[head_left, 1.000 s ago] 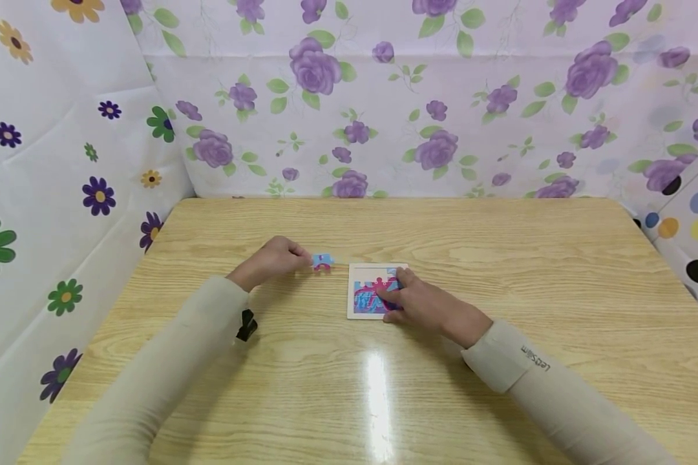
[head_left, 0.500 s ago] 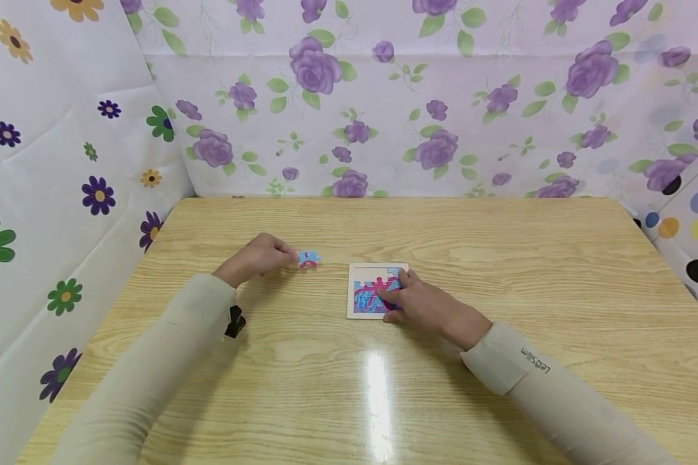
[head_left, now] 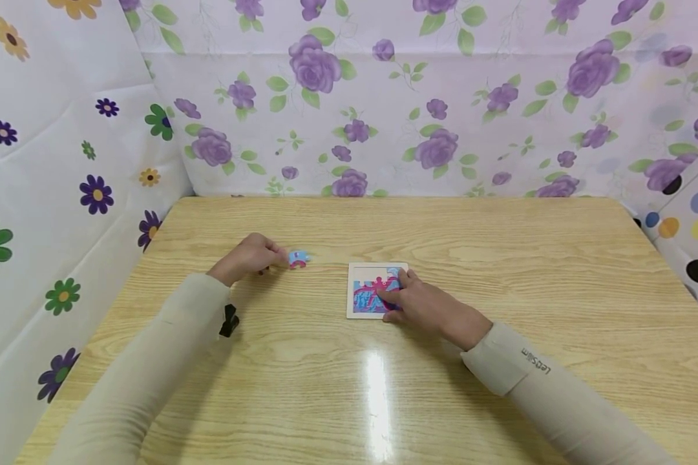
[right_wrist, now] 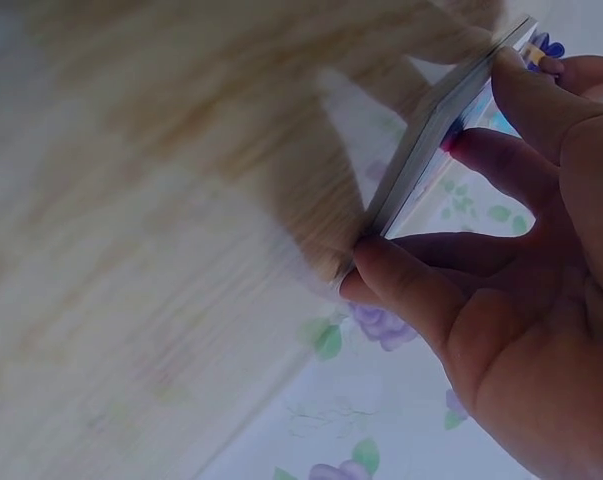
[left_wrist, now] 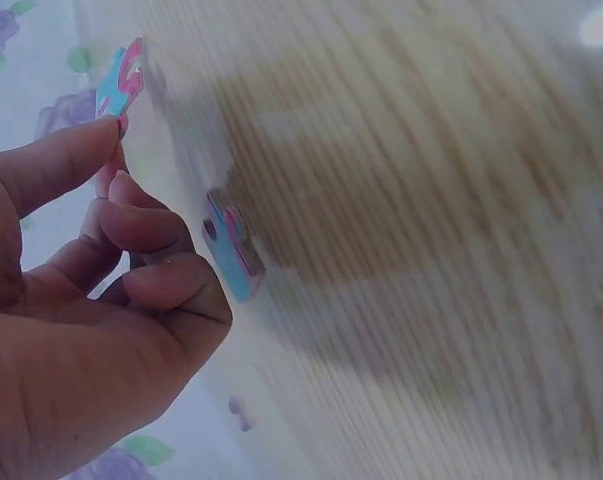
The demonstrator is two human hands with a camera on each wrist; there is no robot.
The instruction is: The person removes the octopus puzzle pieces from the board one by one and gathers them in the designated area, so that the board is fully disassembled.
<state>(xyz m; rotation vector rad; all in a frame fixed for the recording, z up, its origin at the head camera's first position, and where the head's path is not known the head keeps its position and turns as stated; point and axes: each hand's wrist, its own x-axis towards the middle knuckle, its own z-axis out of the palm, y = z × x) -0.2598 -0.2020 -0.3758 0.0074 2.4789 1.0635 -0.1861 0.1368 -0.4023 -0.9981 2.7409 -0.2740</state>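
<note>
My left hand (head_left: 250,256) pinches a blue and pink jigsaw piece (head_left: 298,258) between thumb and fingertips, left of the puzzle tray. In the left wrist view the pinched piece (left_wrist: 113,90) is held above the table, its other fingers curled behind. A second blue and pink jigsaw piece (left_wrist: 229,248) lies on the table below that hand. My right hand (head_left: 427,302) holds the white-framed puzzle tray (head_left: 351,290) by its right part, thumb and fingers at its edges, one finger on the picture. Pieces fill the tray's lower part and upper right; the rest of its upper part shows bare backing.
The light wood table (head_left: 500,258) stretches out on all sides of the tray. A purple-flowered cloth (head_left: 384,116) hangs behind it, and another flowered cloth (head_left: 64,194) hangs along the left. A dark object (head_left: 229,321) shows under the left wrist.
My left hand has moved left, away from the tray, carrying the pinched jigsaw piece along. The right hand and the puzzle tray have stayed in place.
</note>
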